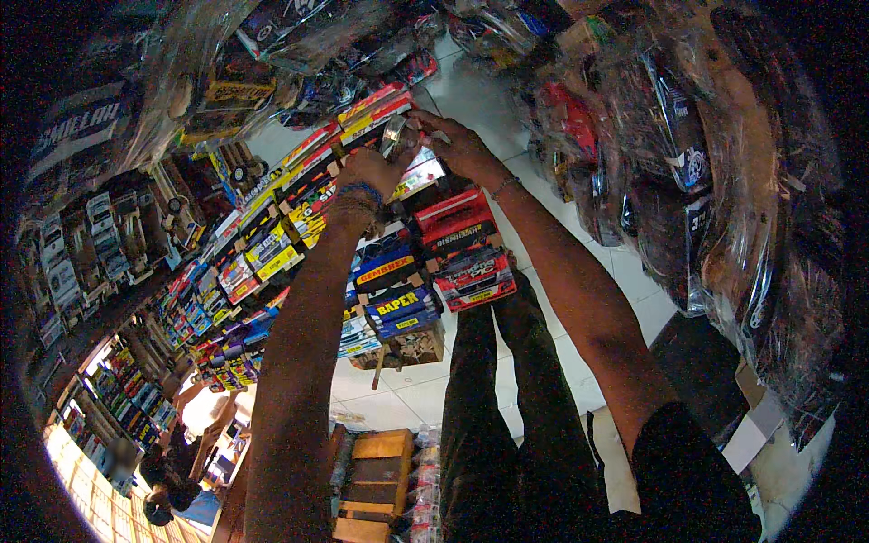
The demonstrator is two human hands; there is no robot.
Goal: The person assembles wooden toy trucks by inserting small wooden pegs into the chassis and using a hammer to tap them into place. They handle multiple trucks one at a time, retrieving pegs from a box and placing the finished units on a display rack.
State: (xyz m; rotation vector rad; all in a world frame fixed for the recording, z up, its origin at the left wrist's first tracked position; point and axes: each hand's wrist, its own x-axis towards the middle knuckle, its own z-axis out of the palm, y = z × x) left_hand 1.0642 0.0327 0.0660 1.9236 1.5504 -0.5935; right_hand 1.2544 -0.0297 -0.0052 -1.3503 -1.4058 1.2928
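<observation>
Both hands reach in to the far end of a row of colourful toy trucks. My left hand (pixel 369 174) is closed, its fingers curled over the row, and what it grips is hidden. My right hand (pixel 459 147) has its fingers bent around the far side of a shiny, see-through piece (pixel 398 136); what they grip cannot be made out. Just below, between the hands, shows a toy truck with a pale front (pixel 422 174). Nearer to me come a red toy truck (pixel 475 279) and a blue toy truck (pixel 400 306) in the same group.
Many more toy trucks (pixel 272 249) stand in rows to the left. Plastic-wrapped goods (pixel 692 172) hang or stack along the right, and wrapped trucks (pixel 86 127) stand at the upper left. A wooden item (pixel 373 471) lies by my legs on the tiled floor (pixel 398 398). Another person (pixel 172 466) is at lower left.
</observation>
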